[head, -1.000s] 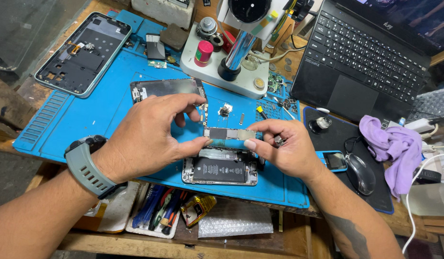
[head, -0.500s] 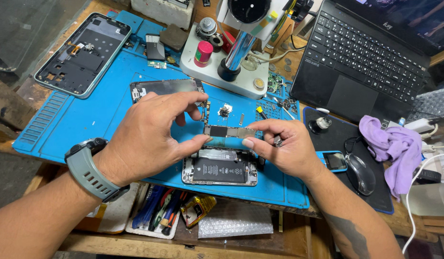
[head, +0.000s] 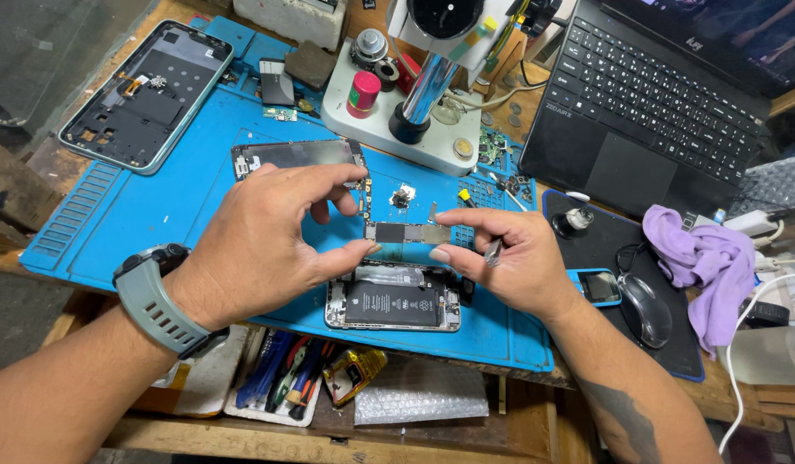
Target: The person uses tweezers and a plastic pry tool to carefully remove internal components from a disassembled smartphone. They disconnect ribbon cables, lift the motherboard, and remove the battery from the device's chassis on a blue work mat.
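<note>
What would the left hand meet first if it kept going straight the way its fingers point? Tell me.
The left hand points right, at the small rectangular circuit board it already pinches. Past that, the right hand gripping the board's other end comes first, though depth is hard to judge.

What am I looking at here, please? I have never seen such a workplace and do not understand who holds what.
There is no machine here: a person works with two bare hands, and the single picture comes from a camera worn on the head, looking down. The left hand, with a grey wristwatch, and the right hand together hold a small narrow circuit board by its ends, in a fingertip grip. Below it lies an opened phone with a black battery on a blue rubber work mat. Further left lies an empty phone frame. Behind stand a white microscope base and a black laptop; at right lie a purple cloth and a black mouse.
</note>
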